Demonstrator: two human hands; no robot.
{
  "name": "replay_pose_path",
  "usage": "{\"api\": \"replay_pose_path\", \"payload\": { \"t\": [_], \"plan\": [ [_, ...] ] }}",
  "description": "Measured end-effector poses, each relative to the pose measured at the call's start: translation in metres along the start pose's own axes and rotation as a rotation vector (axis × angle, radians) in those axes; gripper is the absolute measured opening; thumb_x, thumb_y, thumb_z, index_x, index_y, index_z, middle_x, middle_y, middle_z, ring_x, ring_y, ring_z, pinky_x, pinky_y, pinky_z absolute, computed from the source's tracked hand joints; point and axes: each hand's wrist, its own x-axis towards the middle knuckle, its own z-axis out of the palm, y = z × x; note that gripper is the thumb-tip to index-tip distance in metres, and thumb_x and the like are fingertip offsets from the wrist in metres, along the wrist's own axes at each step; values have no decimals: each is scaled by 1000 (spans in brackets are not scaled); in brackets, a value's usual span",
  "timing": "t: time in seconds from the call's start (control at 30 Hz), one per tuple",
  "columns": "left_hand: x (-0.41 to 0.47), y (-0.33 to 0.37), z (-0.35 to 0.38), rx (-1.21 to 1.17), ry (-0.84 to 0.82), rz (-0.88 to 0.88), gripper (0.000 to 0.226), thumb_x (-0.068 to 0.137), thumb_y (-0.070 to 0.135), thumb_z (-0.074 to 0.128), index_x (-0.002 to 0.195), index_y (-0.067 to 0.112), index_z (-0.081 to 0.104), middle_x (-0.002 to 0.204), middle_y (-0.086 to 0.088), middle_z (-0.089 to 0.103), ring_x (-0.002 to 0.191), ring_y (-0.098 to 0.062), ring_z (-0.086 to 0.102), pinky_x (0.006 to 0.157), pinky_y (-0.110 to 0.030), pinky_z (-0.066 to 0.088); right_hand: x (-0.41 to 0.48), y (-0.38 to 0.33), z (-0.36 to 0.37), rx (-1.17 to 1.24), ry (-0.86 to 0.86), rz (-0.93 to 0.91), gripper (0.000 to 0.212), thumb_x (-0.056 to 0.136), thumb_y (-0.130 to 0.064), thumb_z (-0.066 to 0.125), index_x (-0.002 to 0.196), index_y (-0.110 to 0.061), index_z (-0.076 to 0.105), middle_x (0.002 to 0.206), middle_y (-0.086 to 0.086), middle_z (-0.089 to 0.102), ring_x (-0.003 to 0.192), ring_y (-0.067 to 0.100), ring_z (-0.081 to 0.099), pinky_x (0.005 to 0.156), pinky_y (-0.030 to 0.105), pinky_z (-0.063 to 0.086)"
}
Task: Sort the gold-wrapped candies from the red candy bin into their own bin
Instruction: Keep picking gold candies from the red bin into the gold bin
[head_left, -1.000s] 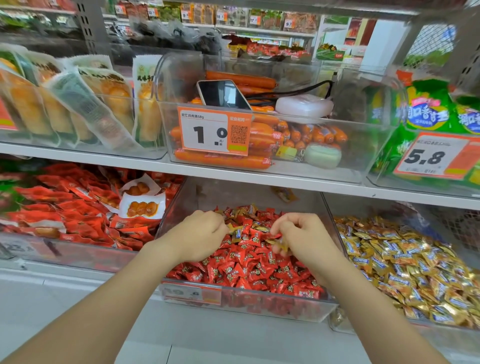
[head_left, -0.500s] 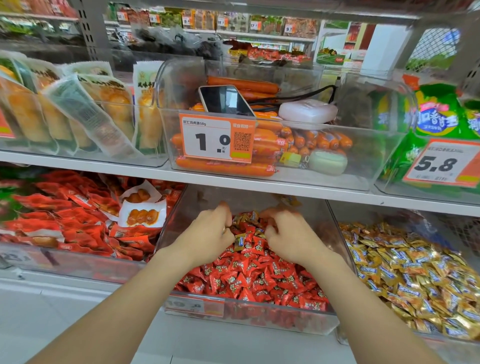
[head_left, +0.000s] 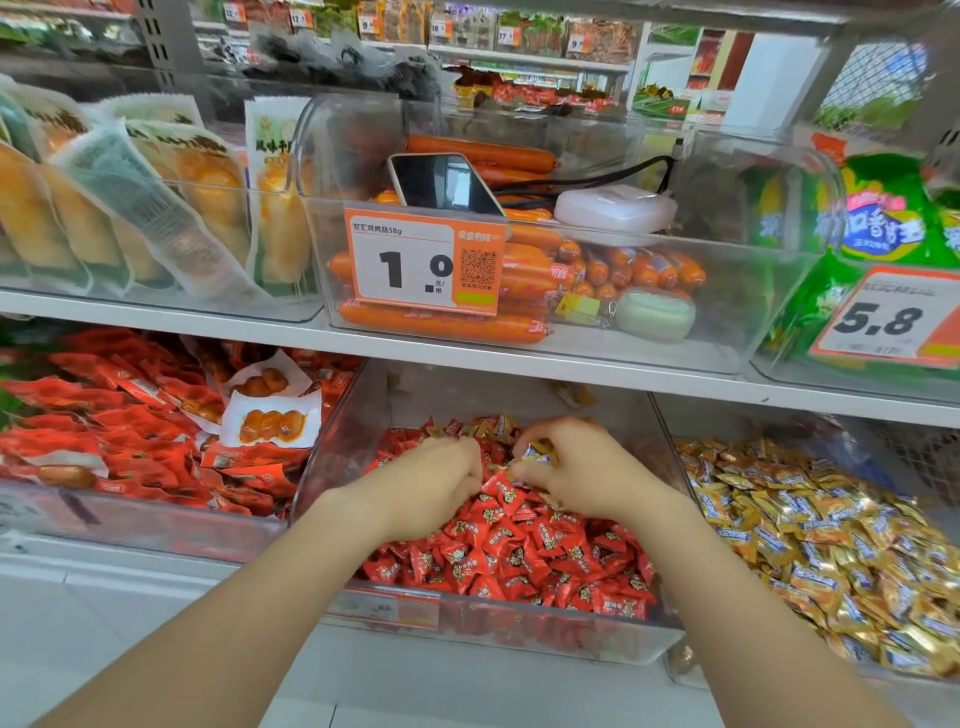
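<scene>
A gold-wrapped candy is being pinched between the thumb and fingertips of the right hand, just above the heap of red candies in the clear red candy bin. The left hand is being pressed knuckles-up into the same heap, fingers curled under; whether anything is being gripped there cannot be told. More gold wrappers are being shown mixed in at the back of the red pile, just beyond both hands. The gold candy bin is being seen just beside, on the right, piled with gold and blue wrappers. On the shelf above, an orange price tag is being displayed on a bin of orange sausages, reading "双汇鸡肉肠58g" and "1.0". A phone is being propped behind that tag. Further right, a second tag reading "5.8" is being shown before green packs.
</scene>
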Motion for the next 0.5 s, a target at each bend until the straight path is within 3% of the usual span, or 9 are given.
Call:
{"api": "replay_pose_path", "payload": {
  "t": [0.1,0.23,0.33,0.4,0.5],
  "plan": [
    [-6,-3,-17,-90,131,-46,24,105,16,43,102,16,67,83,2,66,68,-11,59,60,-26,48,-12,-1,-10,106,23,21,14,105,-39,57,106,-28,67,98,-3,73,88,13,67,80,33,52],
    [-7,-9,-24,-179,240,-154,32,100,20,42,77,7,61,67,-7,66,55,-19,51,55,-40,46,-20,-2,-14,260,61,114,39,110,-40,46,99,-7,64,73,-3,58,66,14,54,68,36,44],
    [-6,-13,-18,-175,203,-186,32,102,24,47,76,9,57,68,-4,63,59,-24,56,57,-36,45,-24,-7,-14,394,21,148,22,110,-33,51,100,-18,64,83,-6,68,67,11,58,66,34,46],
    [-4,-13,-16,-154,166,-194,34,101,37,64,81,9,62,75,-4,66,67,-27,62,64,-37,50,-26,-11,-16,405,32,178,13,106,-23,55,102,-23,67,93,-1,74,75,14,67,71,35,53],
    [0,-14,-15,-52,145,-206,35,96,47,73,94,13,68,91,-8,70,80,-28,67,75,-41,57,-28,-15,-20,179,118,239,26,99,-31,53,85,-20,72,76,5,72,68,20,65,70,34,58]
  ]
}}
